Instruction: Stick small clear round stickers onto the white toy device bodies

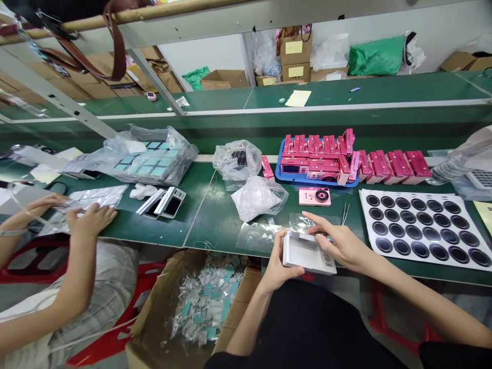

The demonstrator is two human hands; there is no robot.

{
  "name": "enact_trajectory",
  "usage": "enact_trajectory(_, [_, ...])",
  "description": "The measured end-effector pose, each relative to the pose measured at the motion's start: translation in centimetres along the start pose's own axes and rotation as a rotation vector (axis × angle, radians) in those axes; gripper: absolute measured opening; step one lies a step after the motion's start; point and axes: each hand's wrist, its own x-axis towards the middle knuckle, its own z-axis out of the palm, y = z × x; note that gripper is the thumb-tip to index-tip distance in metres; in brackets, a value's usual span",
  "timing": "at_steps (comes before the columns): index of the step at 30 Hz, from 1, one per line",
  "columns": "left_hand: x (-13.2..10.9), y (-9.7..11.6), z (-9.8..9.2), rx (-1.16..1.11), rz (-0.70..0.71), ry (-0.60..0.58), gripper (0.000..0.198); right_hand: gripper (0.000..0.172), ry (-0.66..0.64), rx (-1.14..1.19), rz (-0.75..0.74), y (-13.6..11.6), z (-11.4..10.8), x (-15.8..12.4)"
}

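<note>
A white toy-like camera [303, 252], its flat back with a large pale screen area facing up, is held just over the table's front edge. My left hand [280, 266] is closed around its left end, thumb along the near side. On the far edge and right end of the camera rest the bent fingers of my right hand [340, 241]; whether they also pinch something small is hidden. Clear plastic film [261, 236] lies under and behind the hands. Just beyond sits a pink camera [314, 196], with tweezers [345, 213] to its right.
A blue tray [279, 177] holds several pink cameras; more pink cameras [395, 166] stand beside it. A sheet of round black stickers [423, 225] lies right. Plastic bags [258, 199] are ahead. A carton of scraps [154, 312] stands below left. A co-worker's hands [90, 218] work at left.
</note>
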Motion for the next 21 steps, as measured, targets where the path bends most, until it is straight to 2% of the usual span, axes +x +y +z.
enact_trajectory(3, [-1.2, 0.2, 0.1, -0.034, -0.032, -0.092, 0.090, 0.051, -0.059, 0.288, 0.155, 0.6, -0.7, 0.2])
enact_trajectory(5, [-2.4, 0.0, 0.0, -0.045, -0.073, -0.154, 0.087, 0.047, -0.082, 0.352, 0.221, 1.6, -0.1, 0.6])
enact_trajectory(8, [-4.4, -1.2, -0.7, -0.045, -0.162, -0.170, 0.086, 0.035, -0.086, 0.148, 0.223, 3.2, 2.6, 1.5])
enact_trajectory(11, [-5.8, -2.5, -1.7, 0.010, -0.226, -0.100, 0.084, 0.025, -0.161, -0.155, 0.105, 4.0, 6.4, 2.8])
enact_trajectory(14, [-6.1, -3.4, -2.8, 0.079, -0.236, -0.014, 0.086, 0.023, -0.259, -0.335, 0.005, 4.3, 9.6, 4.2])
enact_trajectory(17, [-5.9, -3.7, -3.8, 0.103, -0.206, 0.046, 0.091, 0.021, -0.291, -0.375, -0.021, 4.6, 11.1, 5.2])
enact_trajectory(21, [-5.2, -4.1, -5.1, 0.118, -0.180, 0.083, 0.080, 0.016, -0.322, -0.384, -0.014, 5.1, 11.3, 5.9])
